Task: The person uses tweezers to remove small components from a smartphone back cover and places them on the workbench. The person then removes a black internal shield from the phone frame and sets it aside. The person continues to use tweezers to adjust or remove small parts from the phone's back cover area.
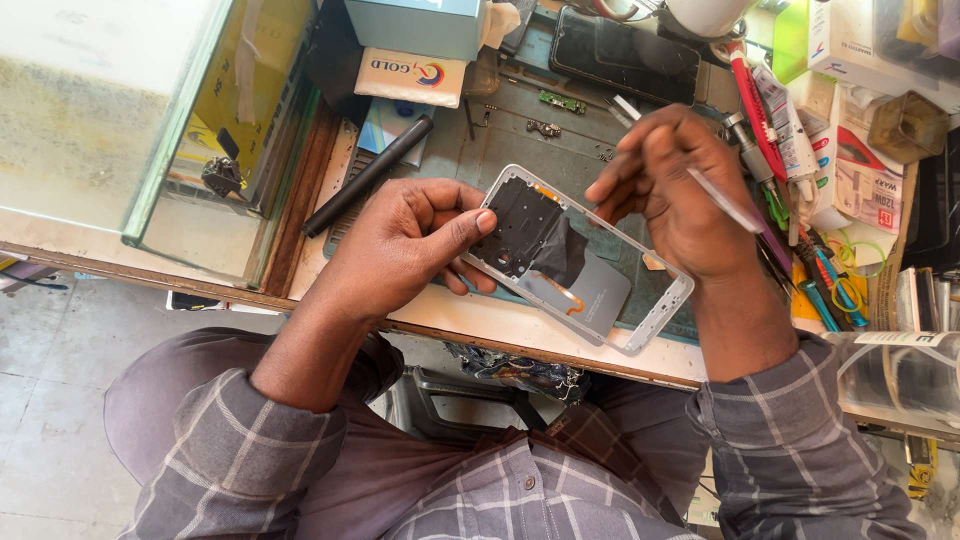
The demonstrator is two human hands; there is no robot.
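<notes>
My left hand [405,243] grips the left end of a white phone frame [660,310], thumb pressed on its black inner sheet [530,225]. The frame lies tilted over the grey work mat [520,150], its lower right corner reaching the bench edge. My right hand [675,190] holds thin metal tweezers [725,200] like a pen; their tip end is hidden behind my fingers above the frame's top edge. An orange flex strip [572,302] and a grey plate [600,290] show inside the frame.
A black phone [625,50] lies at the back of the mat, with small circuit parts [560,100] near it. A black pen-like tool [365,175] rests at left beside a glass case [190,130]. Tubes, boxes and coloured tools [810,150] crowd the right side.
</notes>
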